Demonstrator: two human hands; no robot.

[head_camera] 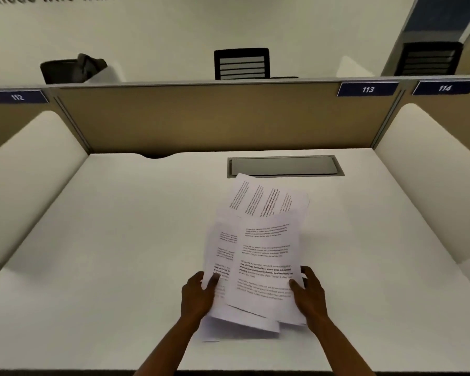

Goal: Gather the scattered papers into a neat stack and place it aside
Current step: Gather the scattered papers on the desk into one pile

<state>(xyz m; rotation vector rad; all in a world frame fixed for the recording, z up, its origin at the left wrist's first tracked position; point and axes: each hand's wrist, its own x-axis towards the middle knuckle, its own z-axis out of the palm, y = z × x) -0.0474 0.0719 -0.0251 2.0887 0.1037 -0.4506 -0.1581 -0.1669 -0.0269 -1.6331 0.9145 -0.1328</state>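
Several printed white papers form a loose, uneven bundle over the white desk, near its middle front. My left hand grips the bundle's left edge, thumb on top. My right hand grips the right edge the same way. The sheets are fanned and misaligned; one sheet sticks out at the far end, turned sideways. The lower corners of the bundle hang just above or touch the desk; I cannot tell which.
A grey cable-tray lid is set into the desk just beyond the papers. A tan partition closes the back, white side dividers flank the desk. A black chair back shows behind the partition.
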